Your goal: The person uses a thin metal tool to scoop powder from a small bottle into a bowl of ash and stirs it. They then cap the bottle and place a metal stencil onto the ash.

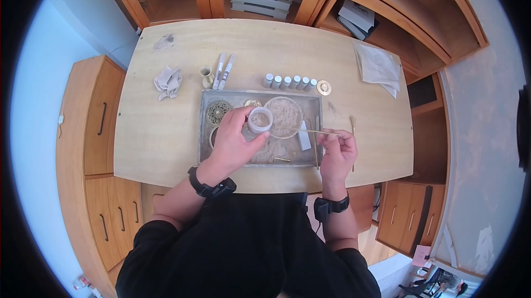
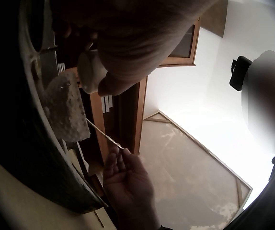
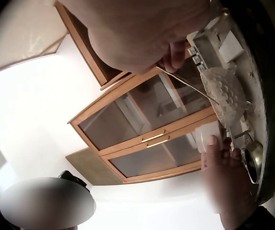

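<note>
My left hand [image 1: 232, 140] holds a small whitish jar [image 1: 260, 122] of pale brown powder between thumb and fingers, mouth up, over the grey tray [image 1: 203, 132]. With its fingertips my right hand [image 1: 338, 153] pinches a thin brass rod [image 1: 312, 131], which points left toward the jar. Its far end overlaps the bumpy glass bowl [image 2: 68, 112] of greyish powder in the head view. Inside the tray, a white block [image 1: 304, 136] lies right of the bowl, and a brass openwork lid [image 1: 219, 112] is at the left. Loose powder is spread near the tray's front.
Behind the tray stand a small brass vase [image 1: 206, 77], two slim labelled tubes [image 1: 227, 72], several capped vials [image 1: 286, 83] and a brass disc [image 1: 323, 87]. A crumpled cloth [image 1: 168, 83] is at left, a folded cloth [image 1: 377, 68] at far right. A brush [image 1: 353, 126] lies right of the tray.
</note>
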`<state>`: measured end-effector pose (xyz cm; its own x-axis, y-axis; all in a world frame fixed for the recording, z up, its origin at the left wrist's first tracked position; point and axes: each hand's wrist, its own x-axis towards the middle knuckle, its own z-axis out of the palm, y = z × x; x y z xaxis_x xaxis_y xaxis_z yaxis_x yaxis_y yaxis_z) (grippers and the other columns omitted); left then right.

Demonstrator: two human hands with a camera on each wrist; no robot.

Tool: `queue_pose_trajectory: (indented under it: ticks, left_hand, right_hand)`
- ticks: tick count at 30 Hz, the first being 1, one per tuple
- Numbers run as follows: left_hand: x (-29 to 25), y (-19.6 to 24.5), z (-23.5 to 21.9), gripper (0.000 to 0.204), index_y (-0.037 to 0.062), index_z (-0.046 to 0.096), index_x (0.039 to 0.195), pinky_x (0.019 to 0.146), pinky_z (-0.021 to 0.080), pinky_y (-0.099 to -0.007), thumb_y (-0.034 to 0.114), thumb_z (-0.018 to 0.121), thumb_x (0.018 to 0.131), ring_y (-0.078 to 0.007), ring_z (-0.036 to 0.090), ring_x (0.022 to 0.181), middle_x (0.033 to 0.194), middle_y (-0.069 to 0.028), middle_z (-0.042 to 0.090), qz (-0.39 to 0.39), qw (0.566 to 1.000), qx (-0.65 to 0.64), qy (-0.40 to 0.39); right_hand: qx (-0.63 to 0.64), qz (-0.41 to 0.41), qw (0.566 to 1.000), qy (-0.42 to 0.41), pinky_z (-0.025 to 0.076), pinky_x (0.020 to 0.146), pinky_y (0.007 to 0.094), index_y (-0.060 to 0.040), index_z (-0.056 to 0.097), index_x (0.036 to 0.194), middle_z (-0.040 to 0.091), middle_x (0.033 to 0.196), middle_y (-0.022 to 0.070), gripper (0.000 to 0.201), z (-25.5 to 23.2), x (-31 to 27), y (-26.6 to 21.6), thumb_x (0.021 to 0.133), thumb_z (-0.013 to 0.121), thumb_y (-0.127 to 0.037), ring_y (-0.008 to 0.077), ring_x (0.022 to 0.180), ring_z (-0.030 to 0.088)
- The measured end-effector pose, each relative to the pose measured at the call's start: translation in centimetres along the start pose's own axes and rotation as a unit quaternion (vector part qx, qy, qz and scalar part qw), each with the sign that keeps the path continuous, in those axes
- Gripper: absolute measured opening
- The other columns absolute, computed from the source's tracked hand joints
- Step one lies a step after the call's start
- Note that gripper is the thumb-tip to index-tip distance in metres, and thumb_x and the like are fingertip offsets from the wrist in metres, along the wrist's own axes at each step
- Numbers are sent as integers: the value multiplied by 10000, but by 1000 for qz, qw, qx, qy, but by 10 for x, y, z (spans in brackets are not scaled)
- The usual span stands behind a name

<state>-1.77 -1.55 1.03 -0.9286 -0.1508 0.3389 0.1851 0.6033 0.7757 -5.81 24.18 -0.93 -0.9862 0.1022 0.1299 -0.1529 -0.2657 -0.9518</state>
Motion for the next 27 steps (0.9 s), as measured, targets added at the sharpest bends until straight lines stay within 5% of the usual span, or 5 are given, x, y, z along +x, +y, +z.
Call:
queue_pose_trajectory:
  ticks: [11,23,27]
  left_hand:
    - [-1,1,1,577,11,601,1284,990,488,-478,181,853,794,-379,608,1125,1193,-175,667,0,1000,-18,-22]
    - [-1,6,2,582,15,625,1284,971,529,-443,160,864,774,-361,631,1125,1214,-177,660,18,1000,-7,-20]
    - [-2,5,2,583,17,622,1288,977,530,-440,164,864,778,-358,631,1136,1220,-175,661,14,1000,-3,-20]
  right_hand:
    - [122,-48,991,10,599,835,334,-9,587,1108,740,1052,184,92,12,6,-26,1028,634,-14,198,875,721]
    - [-40,-91,989,-106,593,897,331,-10,562,1118,736,1126,200,153,28,-11,-26,1001,621,69,203,960,733]
    - [-14,-132,987,-86,594,896,336,-8,558,1118,733,1134,203,144,26,-13,-28,1005,614,62,210,947,732]
